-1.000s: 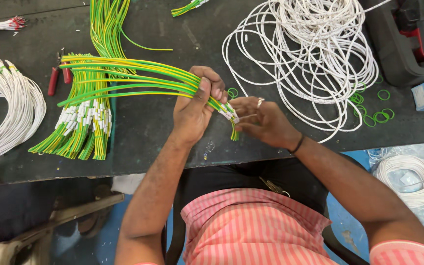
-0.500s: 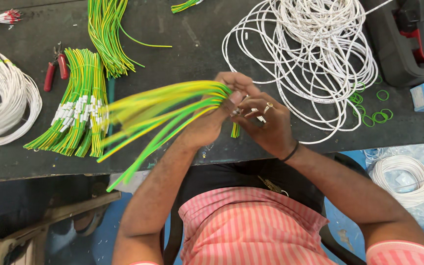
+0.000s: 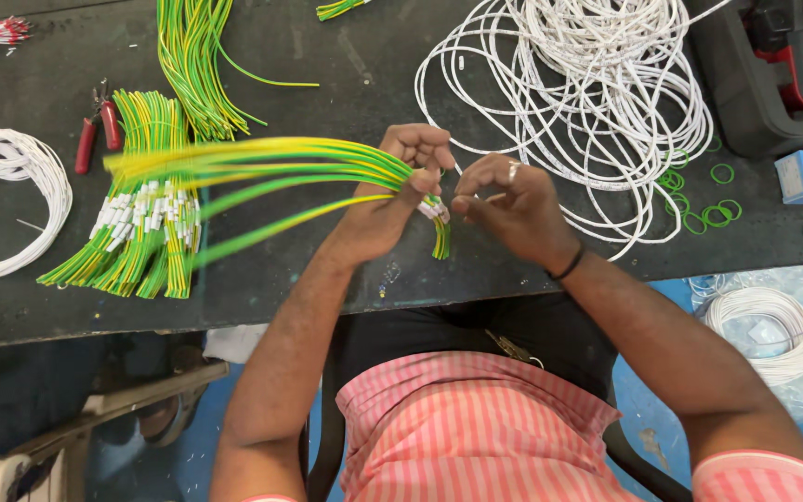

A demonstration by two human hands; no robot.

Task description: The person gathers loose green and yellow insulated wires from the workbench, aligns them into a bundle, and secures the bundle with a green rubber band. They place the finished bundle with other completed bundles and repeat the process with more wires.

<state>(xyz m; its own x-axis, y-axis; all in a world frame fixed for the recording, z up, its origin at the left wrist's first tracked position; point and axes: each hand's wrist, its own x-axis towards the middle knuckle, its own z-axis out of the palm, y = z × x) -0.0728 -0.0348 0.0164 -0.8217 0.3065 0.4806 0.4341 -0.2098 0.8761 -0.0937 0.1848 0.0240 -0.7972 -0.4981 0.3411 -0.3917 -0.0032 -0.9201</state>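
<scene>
While the left hand [image 3: 390, 200] grips the green-yellow wire bundle [image 3: 262, 177], its length runs leftward, blurred; right hand [image 3: 511, 206] fingertips pinch its labelled end.

Even, diffuse overhead light fills the scene, casting only soft shadows on the dark table [image 3: 327, 65]. The green-yellow wire bundle [image 3: 262, 177] smears with motion blur at its free ends, while both hands stay reasonably sharp. Mild glare whitens the plastic bag [image 3: 792, 288] at right.

Wire bundle [image 3: 146, 232] left of hands, cable coil [image 3: 587, 93] right.
</scene>
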